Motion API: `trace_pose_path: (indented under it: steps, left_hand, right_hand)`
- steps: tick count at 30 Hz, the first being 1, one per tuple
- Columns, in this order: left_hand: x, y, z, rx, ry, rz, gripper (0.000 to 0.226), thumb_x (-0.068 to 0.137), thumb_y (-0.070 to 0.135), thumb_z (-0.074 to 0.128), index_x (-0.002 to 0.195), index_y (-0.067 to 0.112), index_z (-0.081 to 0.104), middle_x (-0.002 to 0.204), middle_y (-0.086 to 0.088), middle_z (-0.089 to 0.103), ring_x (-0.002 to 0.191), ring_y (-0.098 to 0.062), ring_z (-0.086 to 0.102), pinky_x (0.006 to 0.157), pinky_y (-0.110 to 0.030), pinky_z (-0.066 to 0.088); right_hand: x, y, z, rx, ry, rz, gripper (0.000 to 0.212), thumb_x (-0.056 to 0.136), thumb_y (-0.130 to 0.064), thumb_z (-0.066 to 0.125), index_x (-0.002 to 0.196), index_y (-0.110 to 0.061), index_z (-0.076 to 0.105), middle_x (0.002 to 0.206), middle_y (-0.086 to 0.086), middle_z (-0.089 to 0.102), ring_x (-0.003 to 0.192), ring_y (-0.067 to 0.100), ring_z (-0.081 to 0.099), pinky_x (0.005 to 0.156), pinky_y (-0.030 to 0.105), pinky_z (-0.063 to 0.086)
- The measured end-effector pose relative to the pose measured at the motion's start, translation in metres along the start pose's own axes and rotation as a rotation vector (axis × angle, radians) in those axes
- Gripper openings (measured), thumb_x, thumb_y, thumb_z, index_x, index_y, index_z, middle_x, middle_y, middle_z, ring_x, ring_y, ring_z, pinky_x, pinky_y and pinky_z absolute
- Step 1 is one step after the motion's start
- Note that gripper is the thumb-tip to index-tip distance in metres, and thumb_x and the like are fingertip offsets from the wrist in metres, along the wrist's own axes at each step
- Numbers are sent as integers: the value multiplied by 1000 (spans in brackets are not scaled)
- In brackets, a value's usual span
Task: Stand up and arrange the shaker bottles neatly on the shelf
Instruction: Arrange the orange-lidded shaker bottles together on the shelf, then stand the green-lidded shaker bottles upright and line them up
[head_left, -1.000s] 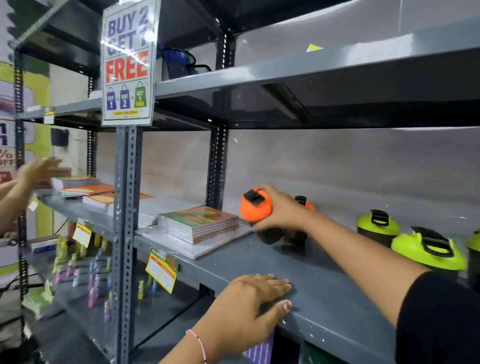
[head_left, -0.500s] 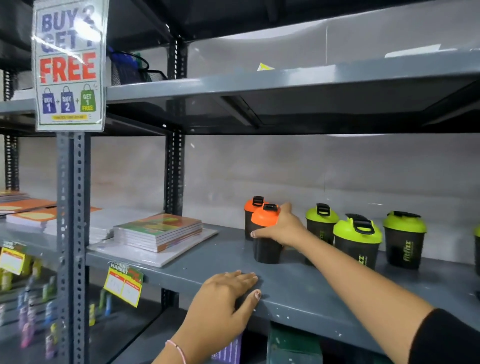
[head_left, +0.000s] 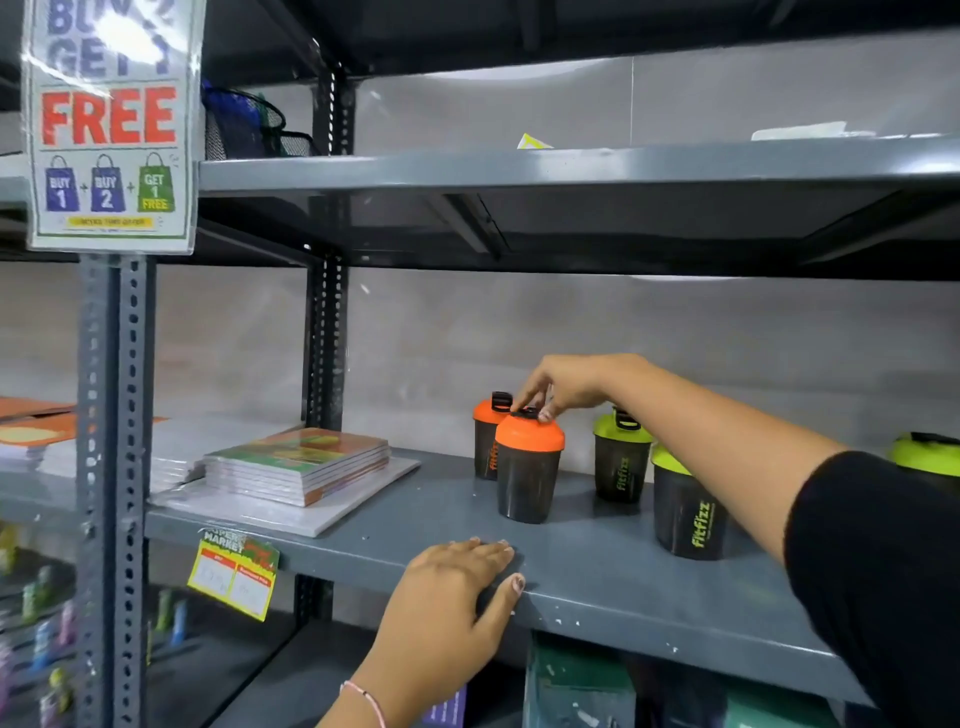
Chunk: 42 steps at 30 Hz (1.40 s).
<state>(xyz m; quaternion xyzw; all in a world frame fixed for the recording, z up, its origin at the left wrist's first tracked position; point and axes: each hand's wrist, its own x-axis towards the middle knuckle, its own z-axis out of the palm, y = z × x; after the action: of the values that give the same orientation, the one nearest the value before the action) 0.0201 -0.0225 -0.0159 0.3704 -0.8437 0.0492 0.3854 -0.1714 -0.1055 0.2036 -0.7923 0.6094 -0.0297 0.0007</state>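
Two dark shaker bottles with orange lids stand upright on the grey shelf (head_left: 613, 582): the front one (head_left: 527, 475) and another (head_left: 485, 447) close behind it to the left. My right hand (head_left: 569, 384) hovers over the front bottle, fingertips pinching the black cap on its lid. Green-lidded bottles stand to the right: one at the back (head_left: 621, 460), one nearer (head_left: 683, 512) partly behind my forearm, and a third (head_left: 927, 457) mostly hidden by my sleeve. My left hand (head_left: 457, 587) lies flat on the shelf's front edge, holding nothing.
A stack of notebooks (head_left: 298, 465) lies on the same shelf to the left, beyond it more books. A "Buy 2 Get 1 Free" sign (head_left: 109, 124) hangs on the front post (head_left: 117, 467). A yellow price tag (head_left: 234, 577) sits on the shelf edge. Another shelf (head_left: 571, 166) runs overhead.
The front orange-lidded bottle went from tilted in my right hand to standing on the shelf. My right hand moved from its side to its top cap. The view swung right.
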Motion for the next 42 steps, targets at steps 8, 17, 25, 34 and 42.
trace_pose_path:
  steps: [8, 17, 25, 34, 42]
  left_hand:
    - [-2, -7, -2, 5, 18, -3, 45, 95, 51, 40, 133, 32, 53, 136, 16, 55, 130, -3, 43, 109, -19, 24]
    - [2, 5, 1, -4, 19, -4, 46, 92, 53, 38, 129, 30, 57, 132, 14, 59, 125, -5, 49, 106, -22, 30]
    - [-2, 3, -2, -8, 8, -68, 42, 94, 52, 40, 128, 34, 57, 131, 18, 58, 125, -1, 46, 107, -20, 28]
    - [7, 70, 11, 56, 98, -273, 56, 89, 63, 23, 95, 29, 67, 89, 3, 71, 90, -26, 63, 79, -37, 48]
    - [50, 208, 75, -112, 6, 78, 59, 93, 58, 23, 141, 27, 38, 148, 9, 41, 142, -13, 24, 111, -28, 25]
  right_hand:
    - [20, -18, 7, -51, 182, 237, 32, 80, -33, 78, 69, -9, 60, 84, 11, 68, 64, 24, 64, 68, 36, 55]
    - [28, -15, 14, 131, 244, 508, 41, 76, -40, 82, 80, -7, 59, 60, 9, 67, 30, 18, 61, 59, 32, 62]
    - [-1, -33, 10, 122, 204, 530, 67, 83, -71, 54, 101, -6, 56, 82, 9, 69, 57, 19, 70, 63, 31, 58]
    - [-144, 4, 59, 448, 898, 425, 47, 81, -64, 54, 111, -31, 66, 110, 0, 72, 104, 28, 65, 72, 34, 43]
    - [-227, 145, 112, 292, 1096, 1127, 79, 70, -52, 75, 139, -33, 41, 153, 11, 23, 137, 38, 25, 102, 65, 31]
